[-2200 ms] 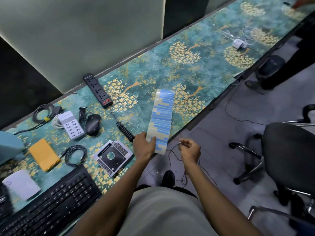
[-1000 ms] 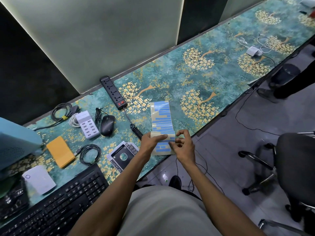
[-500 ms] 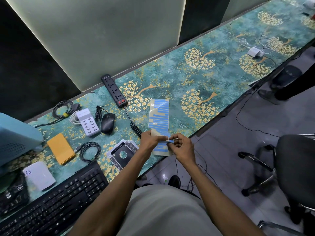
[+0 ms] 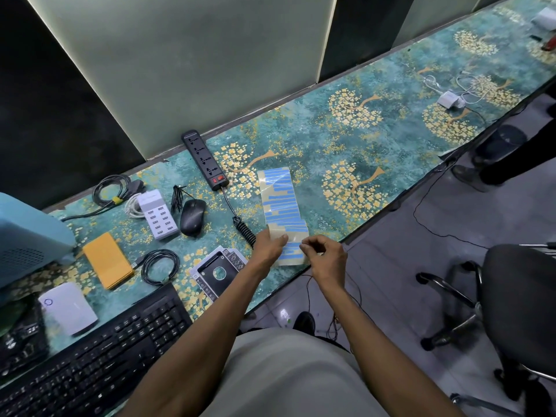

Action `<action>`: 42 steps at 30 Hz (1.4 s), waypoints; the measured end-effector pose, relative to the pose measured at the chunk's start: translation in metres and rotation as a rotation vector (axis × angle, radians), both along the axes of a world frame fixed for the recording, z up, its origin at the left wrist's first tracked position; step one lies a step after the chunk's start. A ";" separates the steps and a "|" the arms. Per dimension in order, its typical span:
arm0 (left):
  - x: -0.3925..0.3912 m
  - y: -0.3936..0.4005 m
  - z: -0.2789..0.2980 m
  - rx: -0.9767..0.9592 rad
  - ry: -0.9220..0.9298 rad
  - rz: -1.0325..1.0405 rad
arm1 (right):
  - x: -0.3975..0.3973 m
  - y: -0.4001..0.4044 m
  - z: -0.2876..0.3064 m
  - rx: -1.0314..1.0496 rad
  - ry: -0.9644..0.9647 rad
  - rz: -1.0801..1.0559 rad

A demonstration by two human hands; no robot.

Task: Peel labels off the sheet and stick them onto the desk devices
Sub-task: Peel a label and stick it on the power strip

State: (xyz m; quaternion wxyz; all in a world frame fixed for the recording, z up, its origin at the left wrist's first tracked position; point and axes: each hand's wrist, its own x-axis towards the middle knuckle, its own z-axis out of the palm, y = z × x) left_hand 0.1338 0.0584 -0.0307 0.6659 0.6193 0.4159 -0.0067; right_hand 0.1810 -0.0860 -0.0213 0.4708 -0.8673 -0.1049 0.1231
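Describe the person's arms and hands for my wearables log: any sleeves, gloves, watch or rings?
Both forearms are bare up to where they leave the frame: no sleeves show. The left hand and the right hand wear no gloves, and I see no watch, band or ring on either. A pale grey-beige garment covers the body below.

Office workstation here: a long tabletop (image 4: 346, 139) against partition panels (image 4: 186, 70), keyboard (image 4: 99, 350), mouse (image 4: 192, 216), power strip (image 4: 204, 159) and swivel chair (image 4: 517, 296) on a tiled floor
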 end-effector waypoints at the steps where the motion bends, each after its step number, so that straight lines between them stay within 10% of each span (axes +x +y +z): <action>1: -0.001 0.002 -0.001 0.028 0.019 -0.021 | 0.000 0.003 0.000 -0.011 -0.006 -0.022; 8: -0.019 0.026 -0.002 0.241 0.115 -0.139 | -0.004 0.033 0.016 -0.240 -0.376 -0.101; 20: -0.034 0.056 0.003 -0.223 0.005 -0.014 | -0.026 0.087 0.013 0.040 -0.084 -0.092; 42: 0.005 0.153 0.013 0.460 0.214 0.205 | 0.040 0.159 0.002 0.084 0.093 0.252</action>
